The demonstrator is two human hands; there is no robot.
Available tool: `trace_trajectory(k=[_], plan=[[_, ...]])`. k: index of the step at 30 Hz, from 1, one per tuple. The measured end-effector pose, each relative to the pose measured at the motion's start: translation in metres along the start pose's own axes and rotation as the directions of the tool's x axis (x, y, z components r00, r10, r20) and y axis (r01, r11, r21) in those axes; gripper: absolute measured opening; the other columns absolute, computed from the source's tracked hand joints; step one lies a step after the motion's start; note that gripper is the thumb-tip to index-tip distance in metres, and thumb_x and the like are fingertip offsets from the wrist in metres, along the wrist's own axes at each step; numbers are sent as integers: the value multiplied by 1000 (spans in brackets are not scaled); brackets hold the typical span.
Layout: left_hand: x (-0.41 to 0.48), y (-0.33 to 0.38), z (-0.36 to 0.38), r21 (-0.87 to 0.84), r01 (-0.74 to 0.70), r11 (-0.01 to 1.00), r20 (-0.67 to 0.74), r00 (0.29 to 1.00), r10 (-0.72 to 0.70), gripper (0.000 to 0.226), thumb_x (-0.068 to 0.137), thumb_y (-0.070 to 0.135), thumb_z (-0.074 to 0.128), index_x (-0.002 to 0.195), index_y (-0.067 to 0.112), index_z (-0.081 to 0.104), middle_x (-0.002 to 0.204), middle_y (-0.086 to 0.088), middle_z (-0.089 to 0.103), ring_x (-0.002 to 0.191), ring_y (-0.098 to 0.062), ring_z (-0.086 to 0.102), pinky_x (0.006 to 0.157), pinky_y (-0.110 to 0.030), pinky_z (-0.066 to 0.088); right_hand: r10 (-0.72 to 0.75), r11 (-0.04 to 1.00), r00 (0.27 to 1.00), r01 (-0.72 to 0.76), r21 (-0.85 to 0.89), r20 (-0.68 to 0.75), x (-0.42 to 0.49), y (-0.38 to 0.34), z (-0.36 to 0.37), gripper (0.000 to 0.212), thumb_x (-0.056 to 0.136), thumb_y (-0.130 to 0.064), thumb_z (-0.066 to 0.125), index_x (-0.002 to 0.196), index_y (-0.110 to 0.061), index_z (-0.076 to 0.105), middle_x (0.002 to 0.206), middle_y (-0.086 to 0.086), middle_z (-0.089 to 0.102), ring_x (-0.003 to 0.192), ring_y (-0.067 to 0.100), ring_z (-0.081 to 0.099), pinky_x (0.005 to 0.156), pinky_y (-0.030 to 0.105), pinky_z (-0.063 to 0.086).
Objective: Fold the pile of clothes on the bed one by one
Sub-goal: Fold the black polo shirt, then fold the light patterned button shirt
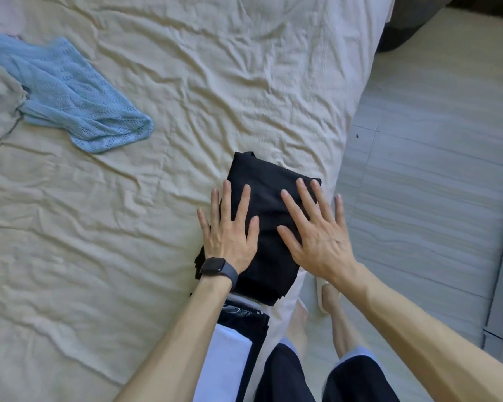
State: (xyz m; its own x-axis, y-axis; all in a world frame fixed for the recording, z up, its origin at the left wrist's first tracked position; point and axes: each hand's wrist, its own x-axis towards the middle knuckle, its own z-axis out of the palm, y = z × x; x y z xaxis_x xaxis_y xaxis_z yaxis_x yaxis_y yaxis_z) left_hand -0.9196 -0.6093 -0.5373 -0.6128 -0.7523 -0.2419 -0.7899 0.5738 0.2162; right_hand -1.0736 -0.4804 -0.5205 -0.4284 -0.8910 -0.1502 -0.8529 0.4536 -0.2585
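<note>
Both palms flat on the folded black garment (pixel 269 181), near the bed's right edge.
Bed (pixel 186 68): cream sheet, wrinkled. Light-blue knit top (pixel 70 94) lies unfolded, far left. Left hand (pixel 230 233) and right hand (pixel 317 236) press the garment, fingers straight and spread, gripping nothing. Dark watch (pixel 215 266) on left wrist.

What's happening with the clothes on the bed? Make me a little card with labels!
black garment: folded, lying near the edge of the bed
left hand: flat on the black garment, fingers straight
right hand: flat on the black garment, fingers spread
watch: on the left wrist
blue knit garment: unfolded, at the left of the view
grey garment: crumpled, touching the blue one
bed: wrinkled cream sheet
</note>
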Motion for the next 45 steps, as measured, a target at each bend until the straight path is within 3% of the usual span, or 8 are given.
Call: trace_trajectory(k=[3, 8, 11, 14, 19, 27, 35, 45], plan=[[-46, 4, -21, -50, 73, 996, 35, 997, -71, 71, 100, 45, 44, 158, 42, 3, 168, 1, -10, 155, -29, 1, 119, -62, 6, 39, 999, 999, -40, 34, 28, -44, 8, -52, 61, 105, -51, 36, 161, -32, 23, 171, -1, 10, 158, 19, 0, 125, 55, 8], [-115, 17, -87, -94, 185, 978, 128, 977, -172, 73, 100, 43, 42, 157, 43, -4, 169, 2, -5, 155, -23, -2, 122, -56, 6, 11, 997, 999, -14, 80, 38, -97, -6, -152, 53, 104, -47, 34, 153, -30, 44, 166, -2, 26, 156, 18, 10, 125, 51, 16], [-152, 18, -141, -88, 188, 978, 142, 974, -175, 64, 101, 44, 37, 159, 39, 10, 168, 4, 12, 155, -21, 3, 123, -54, 8, -60, 996, 998, 61, 62, -25, -118, -32, -211, 50, 106, -45, 32, 152, -32, 44, 165, -2, 30, 156, 19, 13, 125, 47, 16], [-198, 11, -198, -42, 201, 979, 63, 978, -198, 56, 100, 44, 36, 155, 34, 28, 160, 6, 32, 152, -23, 16, 121, -52, 12, -220, 973, 962, 227, 31, -160, -143, -64, -264, 39, 107, -31, 45, 144, -25, 55, 157, 3, 45, 152, 27, 30, 119, 47, 28], [-313, -21, -271, -58, 294, 954, -194, 934, -300, 51, 98, 46, 41, 148, 37, 41, 158, 7, 36, 149, -19, 23, 118, -46, 19, -401, 907, 854, 420, -17, -332, -210, -127, -313, 31, 104, -29, 53, 133, -25, 63, 143, 3, 58, 140, 31, 45, 110, 47, 36], [-536, -99, -357, -73, 442, 894, -359, 824, -437, 45, 98, 46, 45, 143, 37, 49, 150, 9, 46, 141, -18, 36, 114, -44, 29, -550, 793, 770, 603, 87, -324, -316, -267, -333, 37, 105, -36, 49, 140, -29, 60, 150, -2, 54, 145, 26, 41, 116, 47, 33], [-689, -192, -418, -56, 561, 826, -441, 728, -525, 45, 100, 47, 42, 142, 35, 50, 146, 6, 51, 132, -23, 47, 107, -39, 39, -676, 713, 703, 700, 48, -220, -387, -425, -317, 41, 105, -46, 40, 142, -36, 56, 152, -4, 51, 147, 23, 36, 119, 45, 30], [-780, -393, -430, -29, 545, 838, -433, 749, -502, 46, 100, 48, 41, 144, 37, 47, 148, 10, 48, 135, -20, 44, 108, -39, 38, -664, 734, 726, 679, 33, -180, -431, -627, -246, 41, 106, -46, 40, 144, -39, 52, 158, -7, 44, 151, 20, 29, 121, 44, 25]])
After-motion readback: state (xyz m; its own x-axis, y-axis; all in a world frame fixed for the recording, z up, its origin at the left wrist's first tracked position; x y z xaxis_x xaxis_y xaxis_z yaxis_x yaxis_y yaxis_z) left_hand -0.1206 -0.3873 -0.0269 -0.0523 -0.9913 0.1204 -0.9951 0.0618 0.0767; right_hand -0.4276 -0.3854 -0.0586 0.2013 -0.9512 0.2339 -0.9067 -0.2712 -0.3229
